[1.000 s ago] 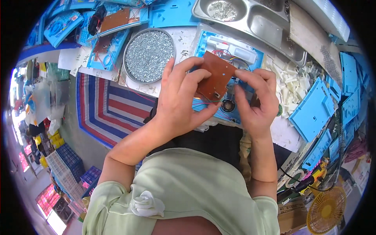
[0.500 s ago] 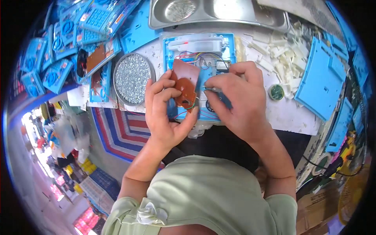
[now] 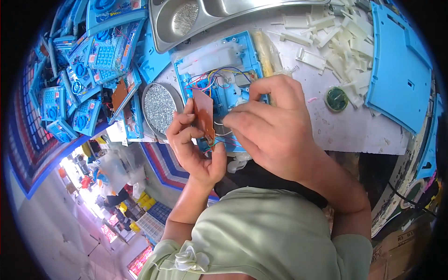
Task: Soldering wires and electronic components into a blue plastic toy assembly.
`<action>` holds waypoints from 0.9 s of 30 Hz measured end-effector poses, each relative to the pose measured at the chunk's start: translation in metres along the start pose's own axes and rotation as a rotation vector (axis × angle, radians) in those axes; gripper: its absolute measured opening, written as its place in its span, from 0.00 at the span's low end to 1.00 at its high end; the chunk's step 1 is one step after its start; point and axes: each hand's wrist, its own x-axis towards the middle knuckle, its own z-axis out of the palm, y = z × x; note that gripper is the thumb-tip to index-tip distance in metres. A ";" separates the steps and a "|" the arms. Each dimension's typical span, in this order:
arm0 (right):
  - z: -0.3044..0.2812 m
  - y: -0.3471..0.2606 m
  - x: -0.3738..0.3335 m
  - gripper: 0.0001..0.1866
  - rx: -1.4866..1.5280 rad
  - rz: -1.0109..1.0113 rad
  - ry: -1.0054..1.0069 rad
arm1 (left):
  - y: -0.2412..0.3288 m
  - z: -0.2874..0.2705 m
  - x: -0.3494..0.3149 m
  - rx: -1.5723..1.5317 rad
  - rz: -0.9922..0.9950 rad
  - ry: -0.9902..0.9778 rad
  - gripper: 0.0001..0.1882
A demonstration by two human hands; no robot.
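Observation:
My left hand [image 3: 193, 151] is closed on a brown circuit board [image 3: 204, 109], holding it upright and steeply tilted by its lower part. Beneath it lies an open blue plastic housing [image 3: 252, 49] with coloured wires [image 3: 223, 71] running across its inside. My right hand [image 3: 280, 133] is over the housing's right side, thumb and forefinger pinched together close to the board's edge. Thin pale wires run by those fingertips. Whatever is in the pinch is hidden by the fingers.
A round tin of small metal pieces [image 3: 159, 108] stands left of the housing, below a steel compartment tray [image 3: 163, 35]. Blue toy phone casings [image 3: 100, 56] are heaped at far left. White plastic parts [image 3: 326, 35], a small green-filled dish [image 3: 336, 99] and a blue panel [image 3: 399, 74] lie right.
The whole view has turned and shifted. The circuit board now stands more edge-on in my left hand, and my right fingertips are closer to its lower edge.

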 end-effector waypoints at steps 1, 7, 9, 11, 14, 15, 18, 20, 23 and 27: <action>0.000 0.000 0.000 0.08 0.008 0.003 0.006 | 0.000 0.001 -0.001 -0.023 -0.003 0.009 0.17; -0.001 0.005 0.000 0.08 0.070 0.034 0.020 | 0.001 0.006 -0.001 -0.102 -0.003 0.051 0.15; -0.003 0.007 0.000 0.10 0.091 0.044 0.014 | 0.000 0.005 0.000 -0.064 0.020 0.019 0.15; -0.008 0.009 0.001 0.13 0.099 0.040 0.004 | -0.001 0.003 0.000 -0.012 0.034 0.001 0.17; -0.017 0.011 0.004 0.16 0.084 0.020 -0.011 | -0.002 0.000 0.001 0.084 0.039 0.000 0.21; -0.021 0.011 0.005 0.15 0.076 0.017 -0.016 | -0.001 -0.001 0.002 0.109 0.057 0.000 0.23; -0.032 0.008 0.007 0.14 0.024 0.018 -0.065 | 0.000 -0.001 0.005 0.120 0.097 0.033 0.26; -0.038 0.000 0.008 0.14 -0.045 0.030 -0.144 | -0.002 -0.001 0.006 0.121 0.132 0.038 0.28; -0.044 -0.018 0.013 0.13 -0.108 0.038 -0.279 | -0.001 -0.004 0.010 0.138 0.187 0.003 0.24; -0.037 -0.029 0.014 0.11 -0.273 0.032 -0.380 | 0.000 -0.004 0.012 0.155 0.196 -0.002 0.23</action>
